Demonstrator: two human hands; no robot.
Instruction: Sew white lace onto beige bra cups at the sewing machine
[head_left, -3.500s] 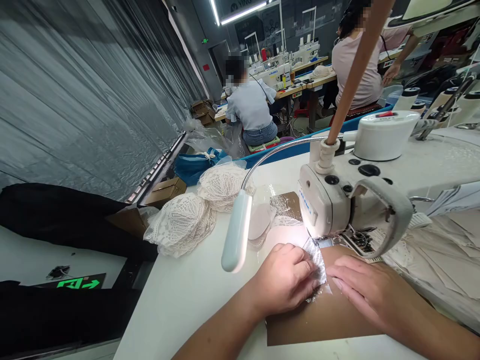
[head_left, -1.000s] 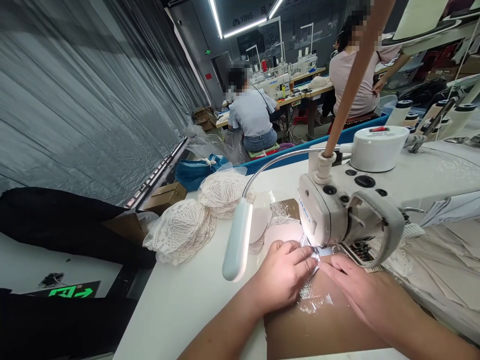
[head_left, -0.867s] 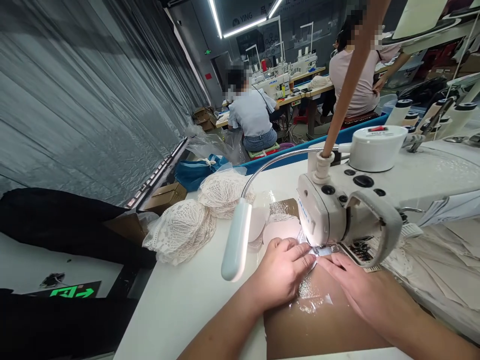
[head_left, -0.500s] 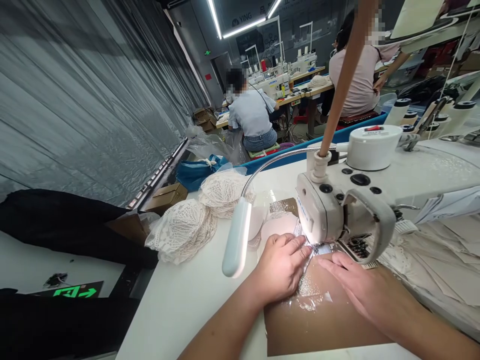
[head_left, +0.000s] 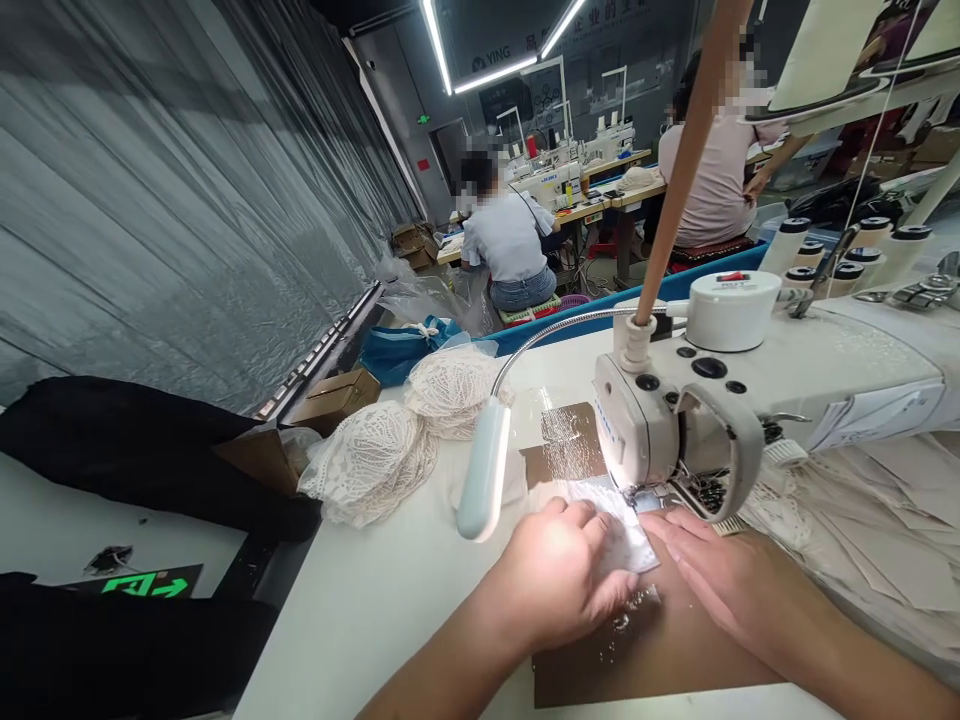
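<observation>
My left hand (head_left: 559,565) is bent over a white lace-patterned fabric piece (head_left: 634,540), its fingers on top and its thumb by the lower edge. The fabric lies just left of the sewing machine's needle area (head_left: 637,495), and part of it is hidden under my fingers. My right hand (head_left: 712,565) lies flat with fingers stretched out, fingertips close to the presser foot and the fabric's right edge. Both hands are over a brown plate (head_left: 660,660) on the table. The sewing machine head (head_left: 637,420) stands right above my fingertips.
A lit lamp (head_left: 484,470) on a bendy metal neck hangs left of the machine. Two stacks of cream lace cups (head_left: 367,455) sit at the table's left. Pale fabric pieces (head_left: 892,500) are heaped at right. Thread cones (head_left: 791,245) stand behind. Two people (head_left: 514,235) sit farther back.
The white fabric now spreads out beneath my left hand, left of the needle. The pale cup pieces behind that hand have shifted out of sight. My right hand has barely moved.
</observation>
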